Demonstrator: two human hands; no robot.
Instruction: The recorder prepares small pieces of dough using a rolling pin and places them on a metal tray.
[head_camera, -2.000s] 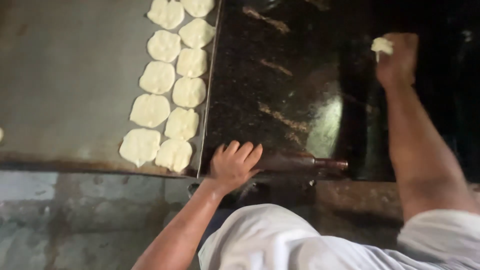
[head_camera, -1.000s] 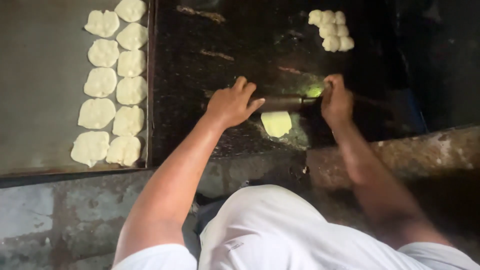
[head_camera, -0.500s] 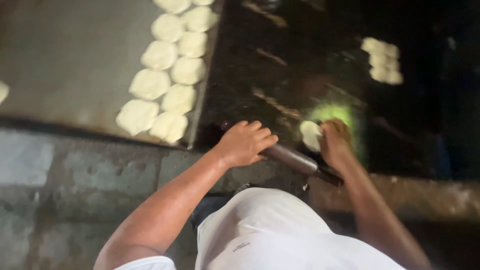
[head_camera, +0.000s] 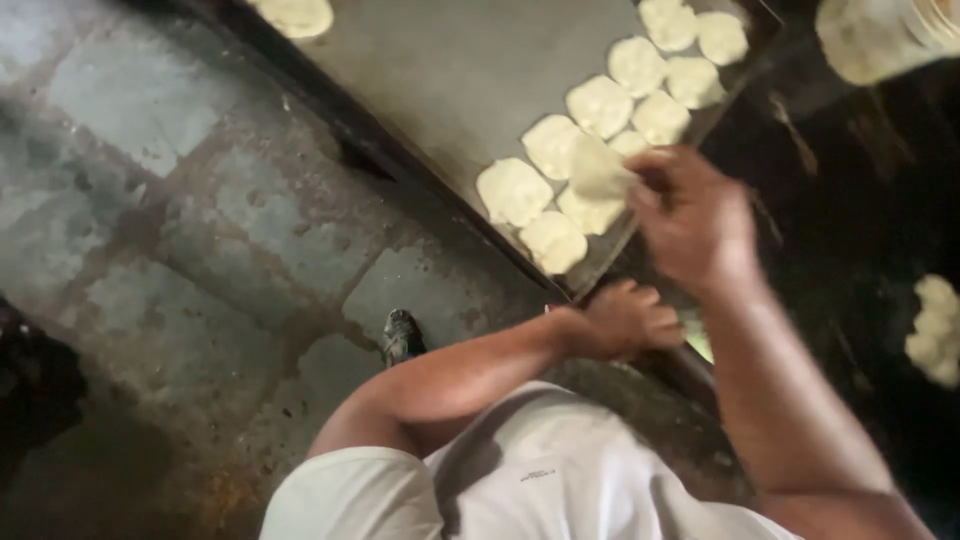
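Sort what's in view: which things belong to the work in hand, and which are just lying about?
In hand: right hand holding a flattened dough piece; metal tray; rows of dough discs; left hand.
Lying about: dough lumps; shoe; stone floor.

Your right hand (head_camera: 695, 220) has left the rolling pin and now carries the flattened dough disc (head_camera: 598, 168) over the tray's (head_camera: 450, 70) rows, while your left hand (head_camera: 625, 320) has pulled back to the counter edge.
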